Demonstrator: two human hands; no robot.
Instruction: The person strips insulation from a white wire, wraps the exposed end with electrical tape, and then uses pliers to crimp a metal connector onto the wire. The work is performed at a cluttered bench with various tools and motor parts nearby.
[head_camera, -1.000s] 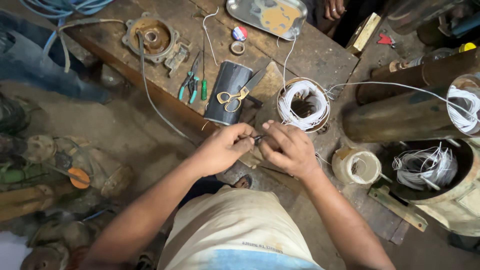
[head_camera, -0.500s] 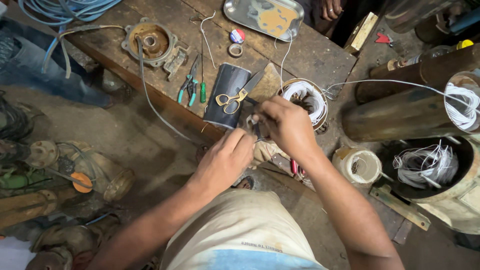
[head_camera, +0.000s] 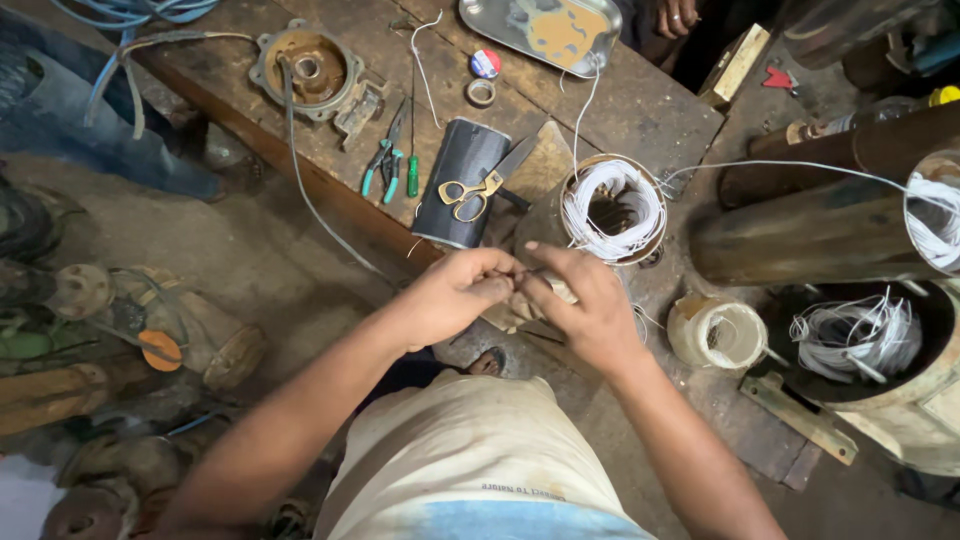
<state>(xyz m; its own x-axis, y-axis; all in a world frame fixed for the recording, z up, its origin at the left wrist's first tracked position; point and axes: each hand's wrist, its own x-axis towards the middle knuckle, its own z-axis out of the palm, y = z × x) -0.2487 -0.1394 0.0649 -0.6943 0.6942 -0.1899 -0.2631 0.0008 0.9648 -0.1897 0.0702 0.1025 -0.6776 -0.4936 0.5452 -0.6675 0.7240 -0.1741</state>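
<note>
1. My left hand (head_camera: 455, 295) and my right hand (head_camera: 580, 305) meet fingertip to fingertip just in front of the wooden workbench (head_camera: 640, 110), low in front of my body
2. My left fingers are curled in and pinched together on something small between the two hands; I cannot tell what it is, perhaps a thin wire end
3. My right hand is half closed, thumb and fingers pressed toward the same spot, over a pale rag-like bundle (head_camera: 510, 312) that lies under both hands
4. Just beyond my right hand stands a round motor housing with white winding wire (head_camera: 612, 208) coiled inside its rim
5. Left of that a dark cylinder (head_camera: 462, 180) lies on the bench edge, with yellow-handled scissors (head_camera: 478, 190) resting on top
6. Green-handled pliers (head_camera: 385, 165) lie further left on the bench, well apart from my hands
7. A white wire (head_camera: 780, 170) runs from the housing off to the right
</note>
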